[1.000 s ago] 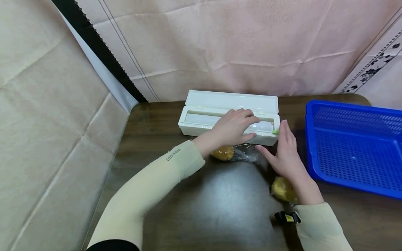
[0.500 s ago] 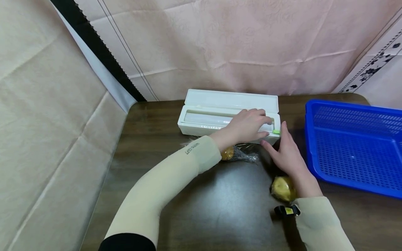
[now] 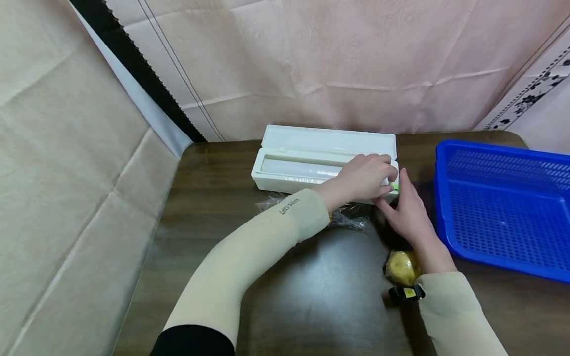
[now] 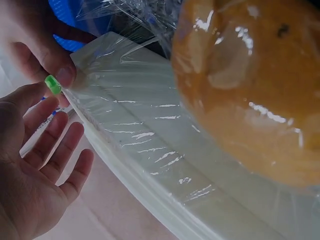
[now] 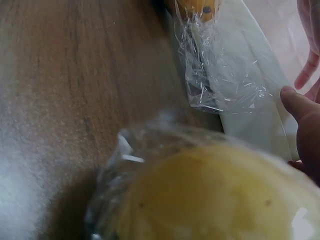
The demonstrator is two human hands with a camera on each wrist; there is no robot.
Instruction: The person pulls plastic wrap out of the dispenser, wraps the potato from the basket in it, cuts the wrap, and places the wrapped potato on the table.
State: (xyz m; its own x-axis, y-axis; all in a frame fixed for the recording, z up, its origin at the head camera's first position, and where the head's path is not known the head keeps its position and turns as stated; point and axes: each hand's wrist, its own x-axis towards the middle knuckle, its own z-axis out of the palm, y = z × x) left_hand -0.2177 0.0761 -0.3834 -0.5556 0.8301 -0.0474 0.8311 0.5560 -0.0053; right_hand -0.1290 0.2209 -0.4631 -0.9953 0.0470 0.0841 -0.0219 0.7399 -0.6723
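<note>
A white cling film dispenser (image 3: pixel 285 183) stands at the table's back, its lid raised and a clear film roll inside. At its right end my left hand (image 3: pixel 362 175) has thumb and forefinger at the small green slider (image 4: pixel 52 84); the other fingers curve loosely. My right hand (image 3: pixel 411 217) rests against that end with straight fingers, thumb (image 5: pixel 295 100) at the front corner. A round orange-brown item (image 4: pixel 250 90) wrapped in clear film lies before the dispenser, mostly hidden by the left sleeve in the head view. A yellow film-wrapped item (image 3: pixel 403 268) sits beside the right wrist.
A blue perforated plastic basket (image 3: pixel 445 212) stands on the right, close to the right hand. The dark wooden table (image 3: pixel 320 296) ends at a pink cloth backdrop (image 3: pixel 356 64) behind the dispenser. A black wrist camera (image 3: pixel 406 293) sits on the right wrist.
My left hand has moved right along the dispenser to the green slider, its sleeve now covering more of the orange-brown item. My right hand has stayed at the dispenser's end, shifting slightly.
</note>
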